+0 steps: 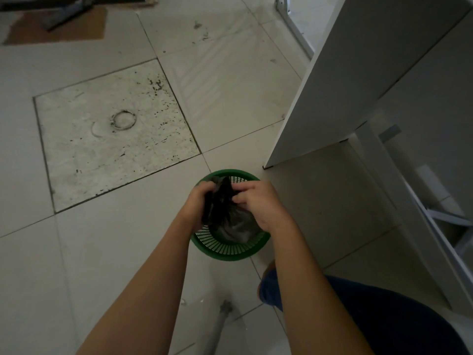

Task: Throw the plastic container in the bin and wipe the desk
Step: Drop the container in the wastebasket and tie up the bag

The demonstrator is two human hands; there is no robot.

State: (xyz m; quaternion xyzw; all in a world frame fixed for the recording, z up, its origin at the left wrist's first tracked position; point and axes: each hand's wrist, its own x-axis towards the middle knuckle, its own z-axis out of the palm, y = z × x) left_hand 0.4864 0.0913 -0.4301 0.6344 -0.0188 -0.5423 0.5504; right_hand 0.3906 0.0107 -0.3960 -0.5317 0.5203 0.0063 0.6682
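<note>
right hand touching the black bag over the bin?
Touching. The head view shows the right hand with its fingers pinching the black bag, which hangs above the green bin; no gap between them.

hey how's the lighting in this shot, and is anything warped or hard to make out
Head view: dim and flat, no glare; the wide lens bends the white desk panel and floor lines; the dark item between the left hand and right hand over the green bin is too murky to identify.
</note>
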